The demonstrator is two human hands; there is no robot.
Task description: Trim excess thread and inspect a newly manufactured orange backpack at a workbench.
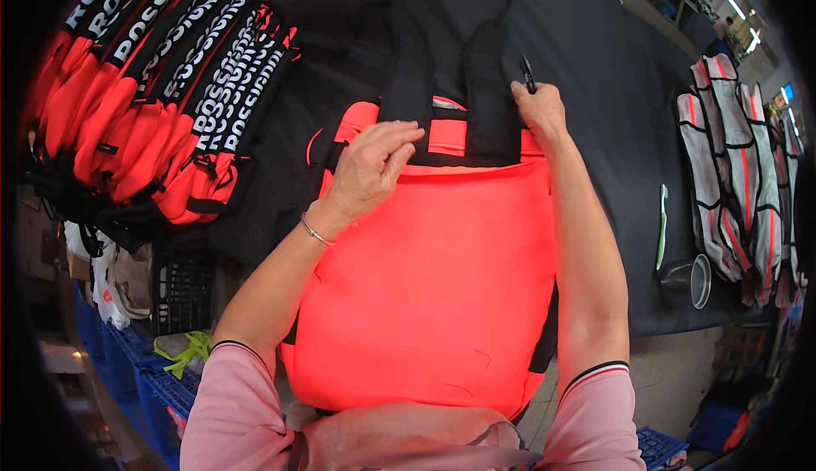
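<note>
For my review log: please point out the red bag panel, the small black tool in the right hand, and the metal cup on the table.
red bag panel (433,292), head view, middle of the flat red face.
small black tool (528,73), head view, tip above the fingers.
metal cup (699,281), head view, its rim.

Bag (433,301): on the table (595,88), straight before the person, its lower end at the near edge.
Straps (450,88): on the bag's far end, running away from the person.
Left hand (370,169): on the bag's far end, at the left strap.
Right hand (540,110): at the right strap, a small tool (528,73) in it.
Stack of bags (161,88): left of the bag.
Metal cup (688,281): right, near the table's edge.
Panels (735,173): beyond the cup, far right.
Crates (144,369): below the table, left.
</note>
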